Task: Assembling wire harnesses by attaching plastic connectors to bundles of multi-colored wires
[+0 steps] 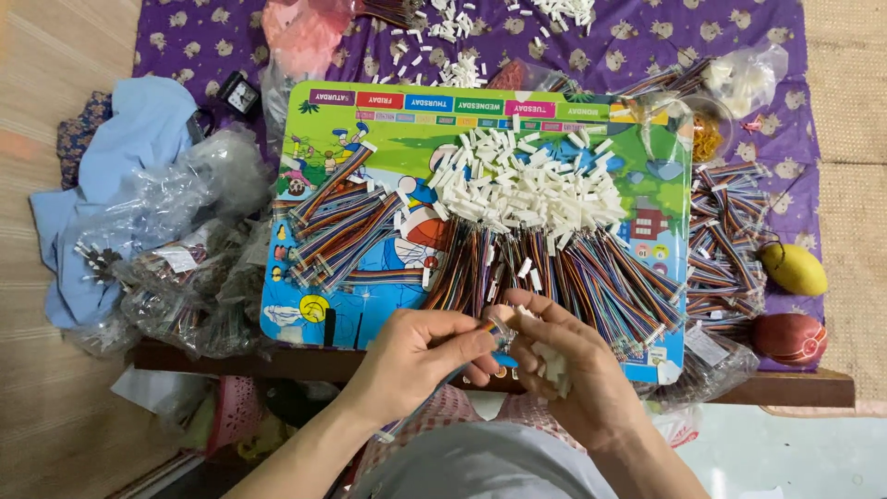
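My left hand [416, 356] pinches a thin multicoloured ribbon cable [499, 331] at the near edge of a colourful cartoon board [388, 120]. The cable's loose end trails down past my left wrist. My right hand [564, 356] meets the left at the cable's tip and cups several small white plastic connectors [552, 362] in its palm. Just beyond my hands lies a fan of ribbon cables [573, 268] tipped with white connectors, and behind that a heap of loose white connectors [527, 185]. A second stack of ribbon cables [342, 226] lies on the board's left.
Clear plastic bags [176, 249] and blue cloth [139, 129] are piled at left. More cable bundles [725, 240], a yellow mango [793, 269] and a red fruit [788, 338] sit at right. A purple patterned cloth [212, 37] with scattered connectors, a pink bag and a small black clock [240, 92] lies behind.
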